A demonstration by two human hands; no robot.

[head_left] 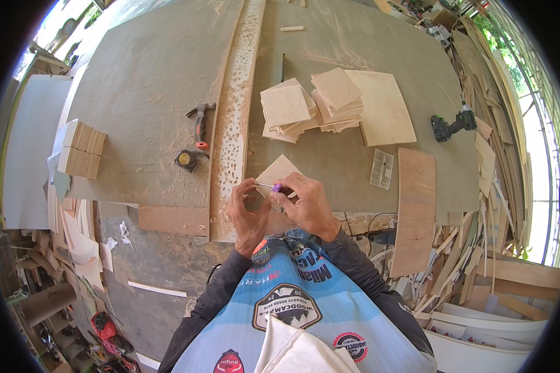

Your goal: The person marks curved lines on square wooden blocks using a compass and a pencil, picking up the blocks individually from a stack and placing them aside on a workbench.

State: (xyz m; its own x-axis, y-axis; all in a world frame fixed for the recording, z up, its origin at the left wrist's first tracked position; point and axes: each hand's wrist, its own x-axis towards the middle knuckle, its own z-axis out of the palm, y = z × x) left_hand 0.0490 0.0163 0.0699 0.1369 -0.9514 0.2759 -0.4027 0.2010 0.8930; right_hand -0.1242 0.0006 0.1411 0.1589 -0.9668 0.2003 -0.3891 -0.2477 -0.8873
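A screwdriver (278, 187) with a purple handle and thin metal shaft lies across the space between my hands. My right hand (310, 202) is closed around its handle. The fingers of my left hand (247, 216) are bent, with the fingertips at the end of the shaft; whatever small thing they may pinch there is hidden. Just beyond the hands, and partly covered by them, is a square plywood piece (280, 166) on the worktable. Farther off stand two stacks of similar squares, the left stack (286, 105) and the right stack (338, 90).
A hammer (200, 126) and a tape measure (185, 160) lie left of a perforated strip (233, 124). To the right are a plywood panel (382, 105), a clear compartment box (382, 170), a long board (414, 202) and a cordless drill (452, 126). A wood block stack (83, 149) stands far left.
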